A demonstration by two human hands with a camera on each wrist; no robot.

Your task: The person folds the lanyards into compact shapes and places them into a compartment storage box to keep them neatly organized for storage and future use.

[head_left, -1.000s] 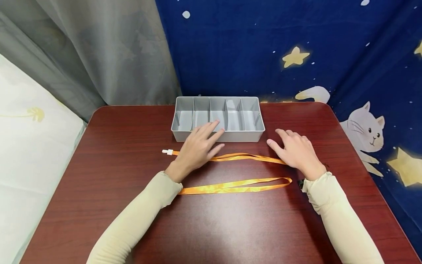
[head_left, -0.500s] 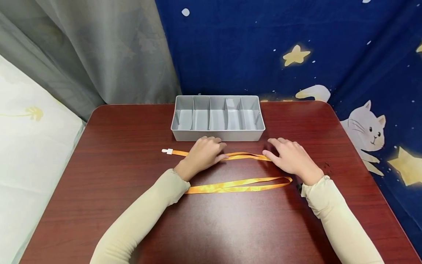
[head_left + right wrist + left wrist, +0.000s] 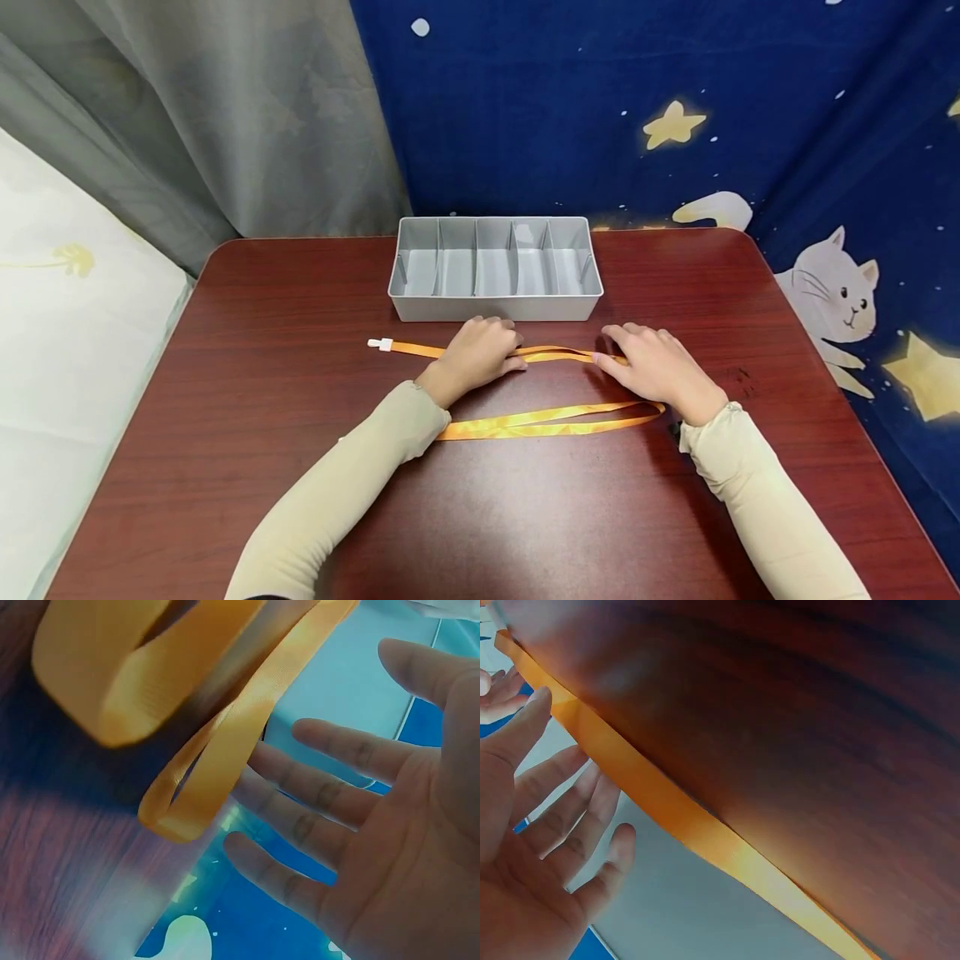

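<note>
Two orange lanyards lie stretched sideways on the table. The far lanyard [image 3: 412, 349] has a white clip [image 3: 384, 344] at its left end. My left hand [image 3: 478, 354] reaches over its middle, and in the left wrist view its loosely bent fingers [image 3: 562, 817] are beside the strap with nothing gripped. My right hand [image 3: 660, 365] is over that lanyard's right end. In the right wrist view its fingers [image 3: 307, 825] are spread beside the looped strap [image 3: 217, 765]. Nearer me lies the second lanyard [image 3: 525, 426], its left part hidden under my left sleeve.
A grey divided box [image 3: 495, 309] with several compartments stands behind the lanyards at the table's far edge. The reddish-brown table [image 3: 525, 517] extends on both sides. Curtains [image 3: 540, 108] hang behind it. A small dark object [image 3: 675, 432] is by my right cuff.
My left hand has drawn back from the box and moved right, down to the far lanyard. My right hand has shifted slightly left and toward me. The lanyards look unmoved.
</note>
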